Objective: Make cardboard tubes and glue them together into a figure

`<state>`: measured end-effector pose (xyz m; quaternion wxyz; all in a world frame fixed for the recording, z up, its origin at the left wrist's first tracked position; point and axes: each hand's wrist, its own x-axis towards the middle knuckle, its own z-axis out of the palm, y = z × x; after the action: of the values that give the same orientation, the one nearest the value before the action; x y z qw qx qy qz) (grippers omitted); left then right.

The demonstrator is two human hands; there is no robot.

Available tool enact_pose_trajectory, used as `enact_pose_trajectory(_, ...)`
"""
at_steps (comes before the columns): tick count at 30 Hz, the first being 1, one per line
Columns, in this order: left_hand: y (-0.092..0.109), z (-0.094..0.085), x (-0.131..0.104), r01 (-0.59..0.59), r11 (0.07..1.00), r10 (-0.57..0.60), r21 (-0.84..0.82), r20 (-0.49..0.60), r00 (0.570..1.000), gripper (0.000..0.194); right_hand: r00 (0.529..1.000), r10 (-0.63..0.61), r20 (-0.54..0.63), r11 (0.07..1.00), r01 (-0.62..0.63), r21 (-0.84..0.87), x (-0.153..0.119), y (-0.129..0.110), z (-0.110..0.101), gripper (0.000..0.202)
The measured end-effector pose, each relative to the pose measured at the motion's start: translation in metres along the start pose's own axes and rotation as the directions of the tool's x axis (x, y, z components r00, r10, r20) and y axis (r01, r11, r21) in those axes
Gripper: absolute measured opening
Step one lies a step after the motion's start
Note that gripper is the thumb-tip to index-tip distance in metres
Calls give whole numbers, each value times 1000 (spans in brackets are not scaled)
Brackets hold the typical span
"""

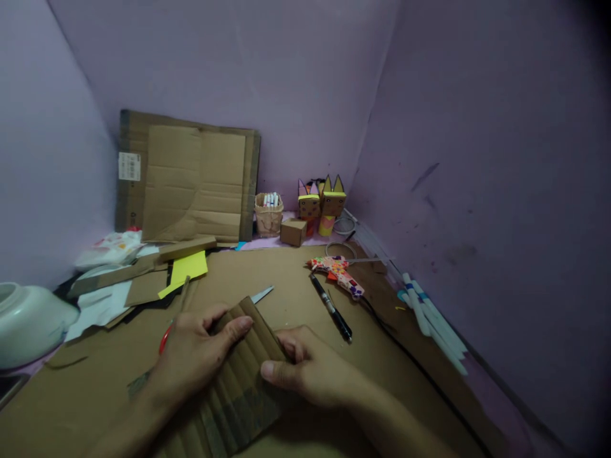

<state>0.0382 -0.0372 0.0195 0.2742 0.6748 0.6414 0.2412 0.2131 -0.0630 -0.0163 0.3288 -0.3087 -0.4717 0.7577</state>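
Both hands grip a creased piece of cardboard (238,375), tilted above the work surface, its ridges running lengthwise and a dark strip of tape across its lower part. My left hand (195,350) pinches its upper left edge, thumb on top. My right hand (310,369) holds the right edge, thumb on the face and fingers curled behind. Partly hidden behind the cardboard and my left hand lies a pair of scissors (262,294), with a blade tip and some red handle showing. A black pen (331,308) rests to the right.
A flower-patterned glue gun (337,273) with a black cord lies beyond the pen. At the back stand a marker basket (268,216), a small cardboard box (293,232), eared cardboard figures (333,202) and large cardboard sheets (195,184). Paper scraps (191,267) and a white vessel (33,324) are left.
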Motion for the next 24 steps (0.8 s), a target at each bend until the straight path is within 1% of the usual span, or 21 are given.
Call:
enact_pose_trajectory(3, 1, 1, -2, -24, 999, 24, 21, -2, 1000, 37, 1000, 9, -22, 1000, -9, -15, -1, -2, 1, 28)
enact_pose_trajectory(6, 5, 6, -4, -76, 996, 74, 48, 29, 997, 35, 996, -7, -87, 999, 4, -43, -1, -5, 1, 30)
enact_pose_trajectory(8, 10, 12, -7, -136, 989, 132, 62, 74, 988, 31, 995, 7, -98, 999, -11, -42, 0, -6, 1, 31)
enact_pose_trajectory(10, 16, 17, -8, -201, 975, 191, 93, 101, 976, 29, 996, 53, -77, 999, -54, -7, 1, -6, 0, 30)
enact_pose_trajectory(12, 20, 21, -8, -252, 956, 236, 151, 116, 965, 31, 993, 87, -74, 996, -86, 22, 2, -4, -1, 28)
enact_pose_trajectory(13, 20, 21, -7, -282, 944, 262, 171, 130, 956, 31, 992, 89, -92, 996, -87, 21, 2, -3, -2, 26)
enact_pose_trajectory(15, 18, 18, -4, -374, 912, 351, 172, 149, 924, 24, 987, 58, -147, 998, -58, 2, 2, 1, -4, 25)
enact_pose_trajectory(16, 16, 14, -2, -436, 883, 417, 172, 135, 899, 22, 983, 34, -183, 999, -35, -7, 2, 2, -6, 25)
enact_pose_trajectory(17, 11, 10, 0, -493, 848, 484, 193, 95, 870, 29, 975, 6, -224, 1000, -8, -7, 3, 3, -9, 27)
enact_pose_trajectory(18, 7, 5, 2, -529, 815, 537, 235, 36, 843, 41, 963, -23, -270, 1000, 24, -1, 3, 3, -11, 30)
enact_pose_trajectory(19, 1, 1, 4, -533, 796, 564, 287, -35, 825, 53, 946, -49, -321, 998, 55, 8, 3, 2, -14, 34)
enact_pose_trajectory(20, -4, -4, 5, -498, 803, 557, 328, -115, 822, 63, 925, -71, -374, 996, 84, 18, 3, 1, -16, 40)
enact_pose_trajectory(21, -9, -7, 6, -433, 838, 511, 331, -197, 837, 70, 903, -89, -421, 994, 110, 26, 3, 0, -18, 46)
enact_pose_trajectory(22, -13, -10, 8, -351, 894, 424, 277, -273, 864, 77, 884, -102, -457, 991, 132, 33, 3, -2, -19, 52)
enact_pose_trajectory(23, -16, -12, 8, -269, 949, 308, 161, -314, 898, 81, 869, -114, -482, 988, 151, 40, 3, -3, -20, 56)
enact_pose_trajectory(24, -18, -13, 9, -195, 981, 189, 7, -293, 937, 83, 857, -120, -501, 985, 165, 45, 3, -3, -20, 60)
